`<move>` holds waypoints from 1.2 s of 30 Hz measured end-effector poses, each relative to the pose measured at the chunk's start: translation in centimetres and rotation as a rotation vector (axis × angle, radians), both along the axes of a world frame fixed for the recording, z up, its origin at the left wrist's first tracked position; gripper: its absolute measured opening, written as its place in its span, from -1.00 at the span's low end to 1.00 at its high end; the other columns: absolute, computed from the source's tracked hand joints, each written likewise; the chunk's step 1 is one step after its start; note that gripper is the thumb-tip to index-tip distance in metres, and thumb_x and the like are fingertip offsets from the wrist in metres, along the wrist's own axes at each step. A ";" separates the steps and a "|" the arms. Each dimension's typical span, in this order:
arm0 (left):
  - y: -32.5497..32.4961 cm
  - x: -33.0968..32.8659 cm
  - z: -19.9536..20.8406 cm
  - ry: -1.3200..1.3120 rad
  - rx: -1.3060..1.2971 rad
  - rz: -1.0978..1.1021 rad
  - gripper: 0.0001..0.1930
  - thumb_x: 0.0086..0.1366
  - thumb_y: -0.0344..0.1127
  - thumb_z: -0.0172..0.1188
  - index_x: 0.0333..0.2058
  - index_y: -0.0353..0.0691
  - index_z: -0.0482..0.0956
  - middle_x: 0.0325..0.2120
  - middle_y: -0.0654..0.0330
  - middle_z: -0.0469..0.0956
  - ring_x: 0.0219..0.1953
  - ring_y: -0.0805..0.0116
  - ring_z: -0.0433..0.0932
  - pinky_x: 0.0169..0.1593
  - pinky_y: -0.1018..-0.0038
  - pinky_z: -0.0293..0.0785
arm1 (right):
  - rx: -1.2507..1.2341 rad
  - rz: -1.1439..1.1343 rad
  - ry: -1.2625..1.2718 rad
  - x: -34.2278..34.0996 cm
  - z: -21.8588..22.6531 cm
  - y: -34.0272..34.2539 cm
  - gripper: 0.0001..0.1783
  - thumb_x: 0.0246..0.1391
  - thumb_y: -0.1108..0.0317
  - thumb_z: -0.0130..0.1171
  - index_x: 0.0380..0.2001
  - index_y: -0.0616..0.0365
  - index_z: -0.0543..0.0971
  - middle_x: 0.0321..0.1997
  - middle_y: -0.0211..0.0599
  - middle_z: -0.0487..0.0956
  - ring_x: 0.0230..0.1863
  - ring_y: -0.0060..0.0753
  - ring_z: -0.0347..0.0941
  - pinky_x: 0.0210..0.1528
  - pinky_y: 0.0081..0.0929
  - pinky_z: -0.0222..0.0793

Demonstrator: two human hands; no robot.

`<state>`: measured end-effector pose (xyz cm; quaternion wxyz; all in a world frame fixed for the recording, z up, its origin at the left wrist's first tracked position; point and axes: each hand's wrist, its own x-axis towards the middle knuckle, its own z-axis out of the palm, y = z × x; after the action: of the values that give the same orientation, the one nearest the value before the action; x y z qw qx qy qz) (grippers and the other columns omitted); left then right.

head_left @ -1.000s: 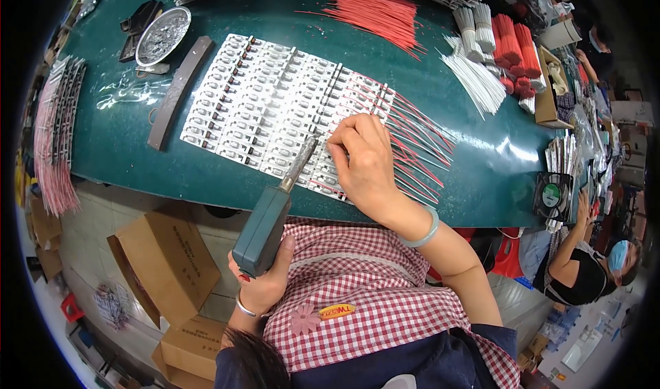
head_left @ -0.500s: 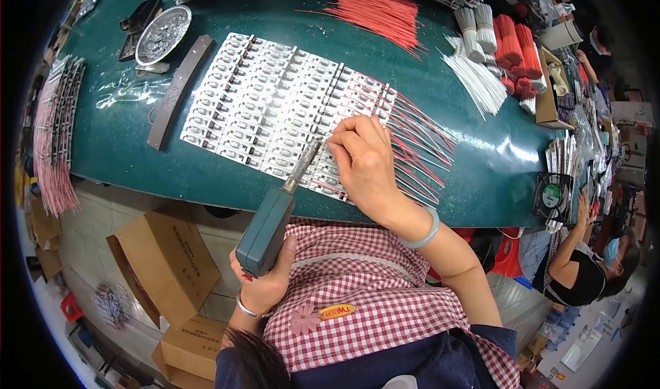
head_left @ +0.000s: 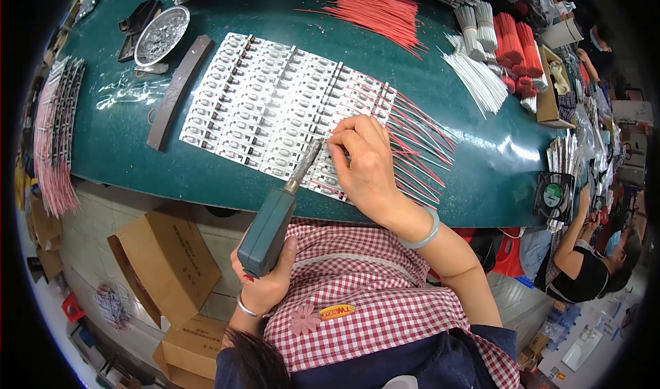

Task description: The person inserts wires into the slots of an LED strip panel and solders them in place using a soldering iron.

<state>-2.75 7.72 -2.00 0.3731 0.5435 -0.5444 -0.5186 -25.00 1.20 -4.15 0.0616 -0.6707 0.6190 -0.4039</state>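
Note:
My left hand (head_left: 269, 284) is wrapped round the green handle of a soldering iron (head_left: 267, 229). The iron's metal barrel slants up and right, and its tip rests over a white panel of small circuit boards (head_left: 240, 107), close to my right fingertips. My right hand (head_left: 366, 158) is closed in a pinch just above the panel, thumb against forefinger. What it pinches is too small to see, perhaps a wire end. Red and white wires (head_left: 421, 152) fan out to the right from the panel's right-hand rows, some passing under my right hand.
A dark bar (head_left: 180, 90) lies left of the panel, near a metal bowl (head_left: 162, 35). Loose red wires (head_left: 375, 11) lie at the back; bundled white and red wires (head_left: 509, 41) sit back right. A small fan (head_left: 552, 195) stands at the right edge. A co-worker (head_left: 584, 265) is at the right.
The soldering iron has shifted slightly up and to the right, its tip nearer my right fingertips. My right hand has hardly moved. The co-worker's arm at the right has moved a little.

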 end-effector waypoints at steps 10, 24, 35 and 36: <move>-0.3 0.0 0.3 -0.054 -0.029 -0.051 -0.83 0.17 -0.51 0.38 -0.26 -0.39 0.62 -0.42 0.18 0.61 -0.43 0.44 0.57 -0.33 0.51 0.50 | 0.013 0.001 0.011 0.1 -0.2 -0.1 -0.86 -0.14 0.63 0.29 -0.46 0.26 0.55 -0.28 -0.23 0.46 -0.18 -0.16 0.40 -0.15 -0.24 0.23; 0.2 1.0 -0.9 0.002 -0.199 -0.087 -0.62 0.31 -0.56 0.25 0.09 -0.37 0.50 -0.25 0.18 0.60 -0.53 0.58 0.44 -0.47 0.58 0.39 | 0.043 -0.010 0.023 0.1 0.1 -0.3 -0.91 -0.09 0.61 0.25 -0.46 0.29 0.54 -0.29 -0.20 0.47 -0.21 -0.12 0.40 -0.17 -0.22 0.25; -0.7 1.1 0.4 0.079 0.104 0.039 -0.58 0.31 -0.50 0.29 0.12 -0.47 0.49 0.05 -0.01 0.57 0.06 0.23 0.56 0.13 0.36 0.48 | 0.011 -0.086 0.228 -8.1 2.4 -11.3 -0.97 -0.01 0.50 0.26 -0.46 0.23 0.62 -0.21 -0.10 0.53 -0.05 -0.02 0.47 0.01 -0.12 0.46; -0.8 1.1 0.4 0.077 0.123 0.041 -0.57 0.30 -0.51 0.28 0.13 -0.47 0.48 0.06 0.00 0.57 0.07 0.24 0.56 0.14 0.36 0.48 | 0.007 -0.089 0.227 -9.2 1.4 -13.0 -0.97 -0.01 0.50 0.26 -0.46 0.23 0.62 -0.21 -0.10 0.53 -0.05 -0.02 0.47 0.01 -0.12 0.46</move>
<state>-1.62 6.89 -1.58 0.3702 0.5563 -0.4853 -0.5639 -34.16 -11.80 -2.71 -0.0246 -0.6840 0.6524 -0.3255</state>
